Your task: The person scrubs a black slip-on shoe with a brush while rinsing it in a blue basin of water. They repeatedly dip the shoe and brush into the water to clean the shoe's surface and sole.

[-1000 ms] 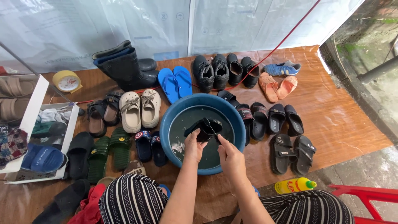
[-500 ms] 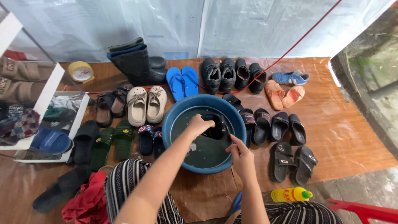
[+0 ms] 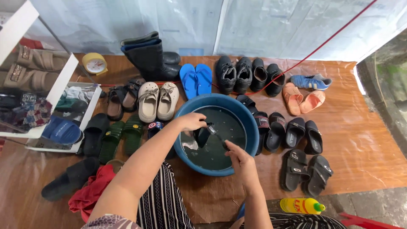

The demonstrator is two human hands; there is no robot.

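Both hands are over the blue basin (image 3: 250, 123), which sits on the brown sheet (image 3: 360, 140) right in front of the person's knees, so it's in easy reach. The left hand (image 3: 193, 122) is clenched around the top of a dark sandal (image 3: 202, 136), holding it tilted half in the dark water, probably so the sole faces the other hand. The right hand (image 3: 239, 156) is at about 4 o'clock from the sandal, fingers pinched on something thin and dark that points up toward it. Could be a small brush or a strap, I honestly can't tell.

The rest of the footwear is fanned around the basin in pairs: blue flip-flops (image 3: 196, 79) at 12 o'clock, beige clogs (image 3: 158, 101) at 10, black slides (image 3: 292, 133) at 3, tall boots (image 3: 146, 59) further back at 11. Laid out like that, each pair stays together and within arm's length. A yellow bottle (image 3: 302, 206) lies on its side at 5 o'clock, close to the right arm.

Hard to make out: the water is too dark to see the basin's bottom or the lower part of the sandal. The white rack (image 3: 63, 80) at 9 o'clock is cut off by the frame edge, and a red cloth (image 3: 91, 193) is partly hidden by the left arm.
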